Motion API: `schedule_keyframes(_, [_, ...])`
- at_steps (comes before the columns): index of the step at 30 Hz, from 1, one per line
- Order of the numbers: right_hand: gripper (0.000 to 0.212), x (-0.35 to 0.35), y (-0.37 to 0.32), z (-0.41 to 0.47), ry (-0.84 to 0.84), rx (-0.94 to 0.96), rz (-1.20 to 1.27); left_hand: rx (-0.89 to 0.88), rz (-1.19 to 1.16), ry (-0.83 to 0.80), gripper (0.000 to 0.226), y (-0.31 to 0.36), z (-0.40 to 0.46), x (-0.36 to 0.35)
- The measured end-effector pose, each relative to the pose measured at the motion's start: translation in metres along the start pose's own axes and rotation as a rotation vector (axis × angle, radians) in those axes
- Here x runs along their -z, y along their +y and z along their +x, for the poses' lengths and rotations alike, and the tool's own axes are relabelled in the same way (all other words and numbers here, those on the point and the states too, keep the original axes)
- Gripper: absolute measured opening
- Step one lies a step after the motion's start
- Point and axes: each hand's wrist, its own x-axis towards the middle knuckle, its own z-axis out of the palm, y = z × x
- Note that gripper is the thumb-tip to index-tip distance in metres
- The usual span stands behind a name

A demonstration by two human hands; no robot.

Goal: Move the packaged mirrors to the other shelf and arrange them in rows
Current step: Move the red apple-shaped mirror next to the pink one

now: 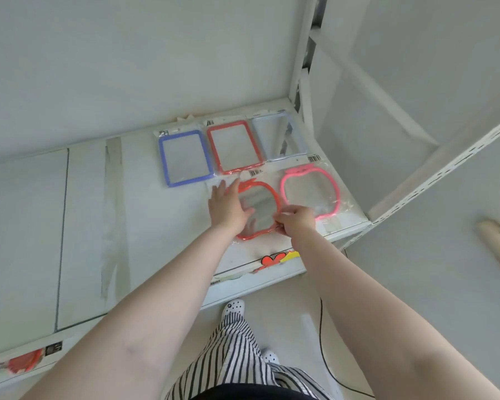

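Five packaged mirrors lie on the white shelf [84, 226]. In the back row sit a blue rectangular mirror [185, 157], a red rectangular mirror [234, 146] and a pale grey rectangular mirror [280, 140]. In front of them lie a pink apple-shaped mirror [311, 193] and an orange apple-shaped mirror [261, 209]. My left hand [227, 204] lies flat on the orange mirror's left side, fingers spread. My right hand [296, 219] pinches its lower right rim.
The shelf's right upright [302, 53] and a slotted rail [445, 166] border the corner. Colourful stickers [274, 259] mark the shelf's front edge. A black cable [324, 350] runs on the floor beside my feet. A wooden stick [497, 243] lies at right.
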Motion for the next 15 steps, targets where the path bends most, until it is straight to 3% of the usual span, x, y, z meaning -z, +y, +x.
schedule_keyframes(4, [0.01, -0.001, -0.004, 0.005, 0.012, 0.078, -0.224, 0.03, 0.128, -0.289, 0.087, 0.003, 0.014, -0.011])
schedule_keyframes(9, [0.013, 0.013, -0.004, -0.001, 0.119, 0.248, -0.707, -0.004, 0.147, -0.247, 0.089, 0.0, 0.015, -0.017])
schedule_keyframes(12, [0.025, 0.025, 0.002, 0.003, 0.281, 0.365, -0.75, -0.038, 0.174, -0.211, 0.088, -0.001, 0.012, -0.021])
schedule_keyframes(15, [0.038, 0.03, 0.008, 0.014, 0.303, 0.393, -0.771, -0.053, 0.187, -0.193, 0.087, -0.004, 0.01, -0.023])
